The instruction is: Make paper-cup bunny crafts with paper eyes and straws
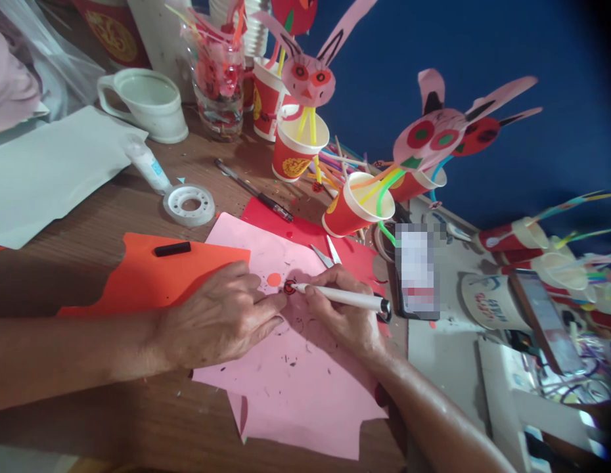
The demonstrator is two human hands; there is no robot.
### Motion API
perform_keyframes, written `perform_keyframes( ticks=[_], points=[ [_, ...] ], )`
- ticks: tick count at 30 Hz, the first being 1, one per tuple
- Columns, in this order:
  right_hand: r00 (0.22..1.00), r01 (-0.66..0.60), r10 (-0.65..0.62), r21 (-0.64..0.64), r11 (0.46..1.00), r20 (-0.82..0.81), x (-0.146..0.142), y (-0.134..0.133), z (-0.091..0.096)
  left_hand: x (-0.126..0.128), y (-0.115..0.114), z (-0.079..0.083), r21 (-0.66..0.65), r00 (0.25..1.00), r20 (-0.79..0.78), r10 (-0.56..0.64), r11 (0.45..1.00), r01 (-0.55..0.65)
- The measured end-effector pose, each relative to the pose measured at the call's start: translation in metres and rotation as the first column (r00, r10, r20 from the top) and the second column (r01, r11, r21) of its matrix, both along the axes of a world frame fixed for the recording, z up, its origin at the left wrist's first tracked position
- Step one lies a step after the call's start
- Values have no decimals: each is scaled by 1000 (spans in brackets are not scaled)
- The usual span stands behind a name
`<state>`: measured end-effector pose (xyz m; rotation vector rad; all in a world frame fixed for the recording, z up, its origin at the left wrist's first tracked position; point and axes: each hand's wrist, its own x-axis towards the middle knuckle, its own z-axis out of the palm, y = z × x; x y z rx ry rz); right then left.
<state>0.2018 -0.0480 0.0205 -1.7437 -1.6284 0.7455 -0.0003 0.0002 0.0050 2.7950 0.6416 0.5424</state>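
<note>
My right hand (342,315) grips a white marker pen (352,297), its tip touching a small orange-red paper circle (288,287) with black markings. My left hand (231,312) comes in from the left, its fingers drawn together and the fingertips holding the edge of that circle down. Under both hands lies a pink paper sheet (305,401) with dark marks and specks. Another plain orange circle (274,280) sits just above the marked one. Scissors (328,253) lie partly hidden behind my right hand. The black pen cap (172,249) rests on an orange sheet (138,279).
Red paper cups (298,148) with straws and pink rabbit faces (309,80) stand along the back. A tape roll (190,203), a black pen (253,190), a white mug (152,108) and a glass jar (219,92) are behind my hands. At right lies a phone (417,272).
</note>
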Motion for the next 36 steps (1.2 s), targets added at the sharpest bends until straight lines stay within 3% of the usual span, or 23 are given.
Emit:
perform_keyframes(
  ticks=[11,23,29,36],
  points=[
    [1000,-2,2,25,1000,-2,2,-1,-1,-1,0,0,0,1000,-9,2,1000,-2],
    [929,144,-104,89,986,-354,5,0,-7,-2,1,-1,24,1000,6,-23,999,23],
    [958,72,-17,182,981,-285,5,3,-6,-4,3,-2,5,999,4,-37,999,37],
    [979,54,-7,222,974,-206,6,3,-5,-4,3,-2,7,998,36,-50,999,50]
  ],
)
